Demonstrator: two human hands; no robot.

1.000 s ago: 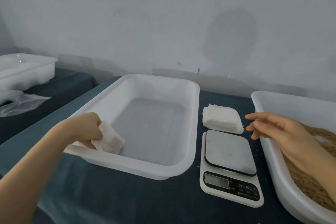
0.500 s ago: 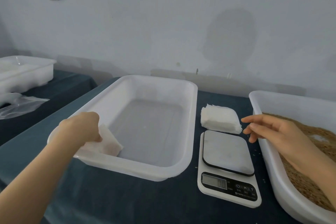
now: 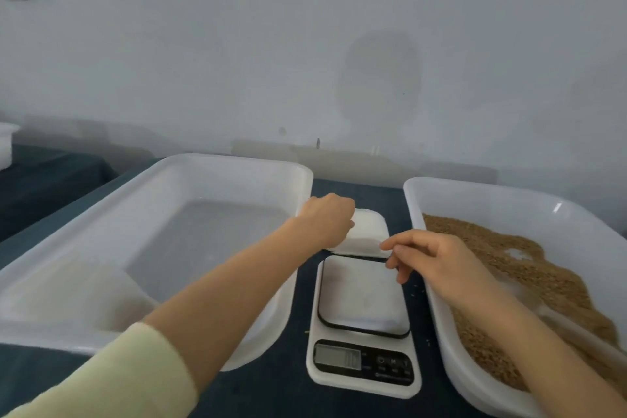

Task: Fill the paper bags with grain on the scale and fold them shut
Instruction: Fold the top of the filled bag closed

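Observation:
A stack of white paper bags (image 3: 368, 234) lies on the dark cloth just behind the white kitchen scale (image 3: 363, 326). My left hand (image 3: 327, 224) reaches across the left tub's corner and its curled fingers take the stack's left edge. My right hand (image 3: 431, 261) hovers over the scale's far right corner, fingers loosely curled, holding nothing. The scale's platform is bare. Brown grain (image 3: 529, 282) fills the white tub (image 3: 437, 299) on the right. A white filled bag (image 3: 88, 299), blurred, lies in the near left corner of the left tub (image 3: 237, 163).
The wall runs close behind the tubs. Another dark-covered table (image 3: 44, 180) with a white container (image 3: 5, 146) stands at the far left. A few loose grains lie on the cloth beside the scale.
My left hand let go of the white bag in the left tub and swung right onto the bag stack. My right hand drew in over the scale. The view turned right.

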